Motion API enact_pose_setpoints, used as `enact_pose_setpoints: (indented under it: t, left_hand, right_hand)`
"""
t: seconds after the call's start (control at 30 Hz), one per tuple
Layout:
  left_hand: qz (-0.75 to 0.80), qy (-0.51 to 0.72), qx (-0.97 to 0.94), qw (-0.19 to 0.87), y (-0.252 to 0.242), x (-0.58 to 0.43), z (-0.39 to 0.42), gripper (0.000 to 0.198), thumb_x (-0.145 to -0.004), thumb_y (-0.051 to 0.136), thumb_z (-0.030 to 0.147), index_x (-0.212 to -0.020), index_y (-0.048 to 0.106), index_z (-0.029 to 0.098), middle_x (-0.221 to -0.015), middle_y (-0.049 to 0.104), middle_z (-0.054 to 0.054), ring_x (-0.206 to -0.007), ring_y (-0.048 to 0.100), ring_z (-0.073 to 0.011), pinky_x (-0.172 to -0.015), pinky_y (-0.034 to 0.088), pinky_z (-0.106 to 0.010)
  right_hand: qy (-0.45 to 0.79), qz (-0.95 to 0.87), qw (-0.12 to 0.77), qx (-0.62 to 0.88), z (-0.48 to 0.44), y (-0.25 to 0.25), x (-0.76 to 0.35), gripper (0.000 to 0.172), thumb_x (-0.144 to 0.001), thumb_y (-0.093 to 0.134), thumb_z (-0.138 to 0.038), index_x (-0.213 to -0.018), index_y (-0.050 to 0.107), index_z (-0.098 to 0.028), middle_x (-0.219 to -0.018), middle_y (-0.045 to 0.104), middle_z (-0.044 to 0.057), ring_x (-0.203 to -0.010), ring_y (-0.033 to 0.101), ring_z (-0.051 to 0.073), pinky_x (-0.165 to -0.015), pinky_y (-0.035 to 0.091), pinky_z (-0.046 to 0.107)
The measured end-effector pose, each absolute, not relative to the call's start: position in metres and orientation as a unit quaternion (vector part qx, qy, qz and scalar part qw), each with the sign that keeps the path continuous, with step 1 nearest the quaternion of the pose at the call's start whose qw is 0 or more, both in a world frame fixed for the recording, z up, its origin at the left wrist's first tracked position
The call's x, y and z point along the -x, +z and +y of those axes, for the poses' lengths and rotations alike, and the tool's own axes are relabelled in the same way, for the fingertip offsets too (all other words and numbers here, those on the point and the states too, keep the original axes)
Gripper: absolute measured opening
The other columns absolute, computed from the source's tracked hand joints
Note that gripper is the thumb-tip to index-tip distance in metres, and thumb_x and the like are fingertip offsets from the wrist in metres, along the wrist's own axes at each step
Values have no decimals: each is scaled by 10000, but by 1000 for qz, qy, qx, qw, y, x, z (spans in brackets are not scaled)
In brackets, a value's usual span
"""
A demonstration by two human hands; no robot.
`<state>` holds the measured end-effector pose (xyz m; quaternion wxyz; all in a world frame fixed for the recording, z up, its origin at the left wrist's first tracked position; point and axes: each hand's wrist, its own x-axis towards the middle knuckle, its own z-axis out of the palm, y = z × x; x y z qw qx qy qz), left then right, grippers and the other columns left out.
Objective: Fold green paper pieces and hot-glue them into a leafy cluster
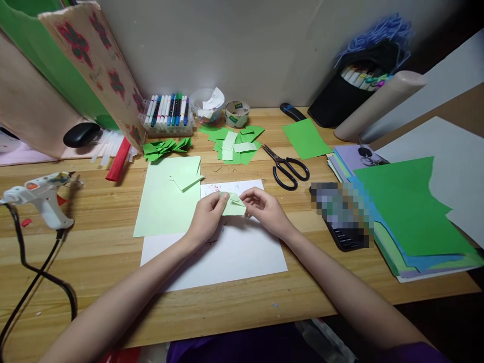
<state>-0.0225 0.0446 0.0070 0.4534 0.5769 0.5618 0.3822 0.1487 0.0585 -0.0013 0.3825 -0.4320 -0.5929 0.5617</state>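
A folded piece of pale green paper [235, 205] is held up over a white sheet [245, 252]. My left hand [207, 217] pinches its left side, with the thumb on top. My right hand [266, 212] has curled fingers at the paper's right edge, seemingly gripping it there; the fingertips are partly hidden. To the left lies a larger pale green sheet [166, 201], partly over the white one, with another folded pale green piece [186, 181] on it. Black-handled scissors [285, 169] rest beyond my right hand, blades apart.
Green paper pieces [247, 155] and folded green bits [166, 147] lie behind. A hot glue gun [49, 199] with a looping cable is at left. On the right are a phone [342, 217] and stacked coloured paper [412, 201]. Markers [168, 111], tape [237, 113] and a bowl [207, 106] line the wall.
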Motion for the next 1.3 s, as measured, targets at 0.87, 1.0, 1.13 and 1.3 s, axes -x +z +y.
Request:
enact_pose_setpoints:
  t: [0.87, 1.0, 1.13, 1.3]
  left_hand:
    - [520, 331, -772, 155, -5, 26, 38, 382, -884, 373, 188, -1248, 491, 208, -758, 532, -27, -679, 472, -134, -609, 395, -250]
    - [484, 305, -802, 172, -1, 24, 37, 443, -909, 325, 242, -1343, 363, 166, -848, 488, -63, -793, 451, -167, -700, 417, -299]
    - [468, 325, -785, 243, 4, 23, 36, 426, -930, 277, 265, -1336, 377, 185, -856, 485, -55, -822, 452, -160, -757, 413, -312]
    - [491, 403, -707, 311, 3, 22, 38, 279, -870, 473, 271, -1112, 597, 212, -807, 553, -27, -766, 516, -133, -706, 430, -275]
  right_hand:
    - [619, -523, 378, 447, 53, 4, -144, 233, -771, 588, -404, -808, 631, -179, -772, 618, 24, -663, 572, 129, -594, 486, 251]
    - [590, -533, 394, 461, 54, 0, -143, 179, -735, 640, -342, -780, 631, -169, -754, 629, 22, -684, 577, 130, -627, 468, 247]
    - [582, -537, 395, 466, 54, -2, -145, 175, -740, 634, -337, -770, 628, -165, -741, 630, 24, -677, 579, 132, -622, 464, 249]
    - [562, -564, 398, 455, 54, 0, -144, 133, -758, 622, -299, -762, 640, -167, -742, 637, 21, -702, 589, 132, -671, 466, 255]
